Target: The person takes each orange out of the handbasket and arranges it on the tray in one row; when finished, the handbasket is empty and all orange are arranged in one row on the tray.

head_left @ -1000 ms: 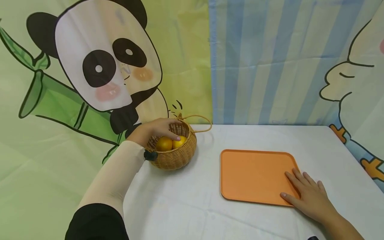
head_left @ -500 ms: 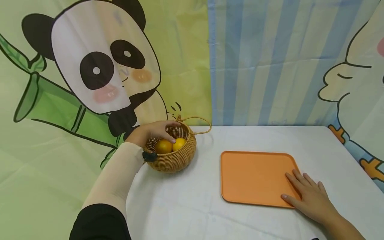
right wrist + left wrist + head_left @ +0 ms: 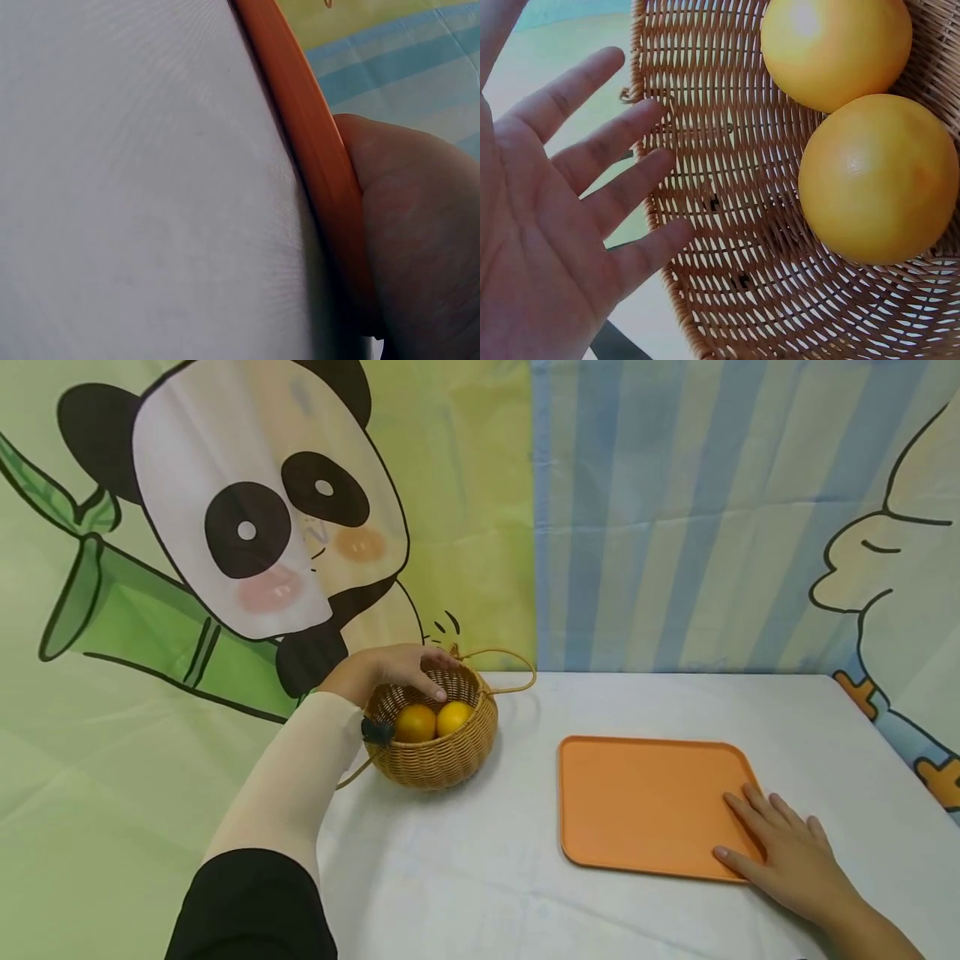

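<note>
My left hand [image 3: 397, 668] hovers over the far-left rim of a round wicker basket [image 3: 435, 767]. Its fingers are spread and hold nothing. Two orange-yellow round fruits, a darker one [image 3: 415, 723] and a brighter one [image 3: 454, 718], lie side by side in the basket. In the left wrist view the palm [image 3: 547, 217] faces the basket, fingertips overlapping its rim, apart from the fruits. With straight, spread fingers, my right hand [image 3: 787, 856] rests on the right edge of a flat orange tray [image 3: 645, 802]. The right wrist view shows the thumb [image 3: 427, 225] against the tray's raised side.
Both basket and tray stand on a white-covered table [image 3: 465, 868]. The basket's thin loop handle [image 3: 517, 687] sticks out to the right; another loop hangs out at its left. A panda-printed curtain [image 3: 247, 527] and a striped curtain [image 3: 675, 518] close off the back.
My left hand has lifted slightly, and its thumb has come up away from the brighter fruit. My right hand stays on the tray; the head view has shifted a little.
</note>
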Motion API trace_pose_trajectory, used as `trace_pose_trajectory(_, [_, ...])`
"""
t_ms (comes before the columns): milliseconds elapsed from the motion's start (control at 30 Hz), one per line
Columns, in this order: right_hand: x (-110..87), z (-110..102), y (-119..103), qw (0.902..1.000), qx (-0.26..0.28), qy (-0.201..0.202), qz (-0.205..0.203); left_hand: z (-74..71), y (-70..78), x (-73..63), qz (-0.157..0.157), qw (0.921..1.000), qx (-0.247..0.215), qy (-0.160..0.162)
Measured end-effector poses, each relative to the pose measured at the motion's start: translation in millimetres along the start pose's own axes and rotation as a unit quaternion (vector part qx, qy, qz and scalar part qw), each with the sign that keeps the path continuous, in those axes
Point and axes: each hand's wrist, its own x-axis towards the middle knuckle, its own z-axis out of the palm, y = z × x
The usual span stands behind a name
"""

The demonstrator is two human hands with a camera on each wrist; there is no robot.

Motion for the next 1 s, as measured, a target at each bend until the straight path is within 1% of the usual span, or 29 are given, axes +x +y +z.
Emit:
trace_pose_trajectory(133, [-0.3,0.8,1.9,1.0000,0.000,0.003,0.000,3.1,-4.0,9.0,-0.014,0.9998,-0.002,-0.014])
trace_pose_trajectory(267, [-1.4,1.4,2.0,0.9999,0.006,0.006,-0.005,7.7,-8.4,16.8,-0.018,0.9994,-0.008,-0.030])
trace_pose_trajectory(400, [-1.8,2.0,2.0,0.9999,0.007,0.007,-0.004,10.0,-11.7,21.4,-0.013,0.9986,-0.019,-0.047])
trace_pose_trajectory(500, [-0.4,1.0,1.7,1.0000,0.004,0.006,-0.001,10.4,-16.9,23.3,-0.013,0.9977,-0.032,-0.059])
trace_pose_trajectory(633, [0.6,-1.3,0.9,1.0000,0.001,0.009,0.003,11.1,-25.3,27.4,-0.003,0.9964,-0.047,-0.071])
trace_pose_trajectory(733, [0.2,-2.2,-0.3,0.9999,0.001,0.009,0.006,14.4,-34.0,30.9,0.007,0.9951,-0.057,-0.080])
trace_pose_trajectory(833, [-0.5,-2.2,-0.9,0.9999,0.003,0.011,0.005,18.8,-42.2,35.0,0.017,0.9918,-0.082,-0.096])
trace_pose_trajectory(900, [-0.9,-2.1,-0.7,0.9999,0.008,0.014,0.003,21.3,-45.9,39.4,0.024,0.9880,-0.107,-0.109])
trace_pose_trajectory(1000, [-1.7,-1.6,0.9,0.9998,0.013,0.018,0.002,23.3,-45.7,45.6,0.026,0.9831,-0.132,-0.124])
